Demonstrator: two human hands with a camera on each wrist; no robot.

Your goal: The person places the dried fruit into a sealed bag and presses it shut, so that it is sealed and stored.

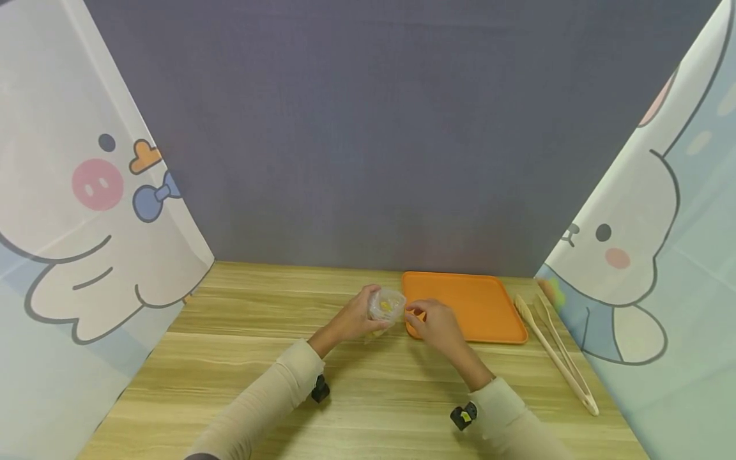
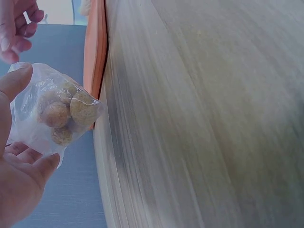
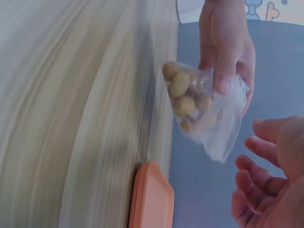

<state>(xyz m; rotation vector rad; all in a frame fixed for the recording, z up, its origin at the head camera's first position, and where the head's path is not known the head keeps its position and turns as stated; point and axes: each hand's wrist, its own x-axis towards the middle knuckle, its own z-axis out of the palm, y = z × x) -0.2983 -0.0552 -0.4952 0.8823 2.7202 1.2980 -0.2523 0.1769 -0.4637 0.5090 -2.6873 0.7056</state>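
A clear plastic bag with several round, tan-brown balls inside is gripped by my left hand, thumb on one side and fingers on the other. What the balls are exactly, I cannot tell. The bag's mouth faces up in the head view, and the balls sit in its lower part in the right wrist view. My right hand hovers just right of the bag, its fingers loosely bent and apart from the plastic, holding nothing. Below and beyond it lies an orange tray.
Wooden tongs lie on the table to the right of the tray. A dark grey panel stands along the back of the wooden table. Cartoon-printed panels flank both sides.
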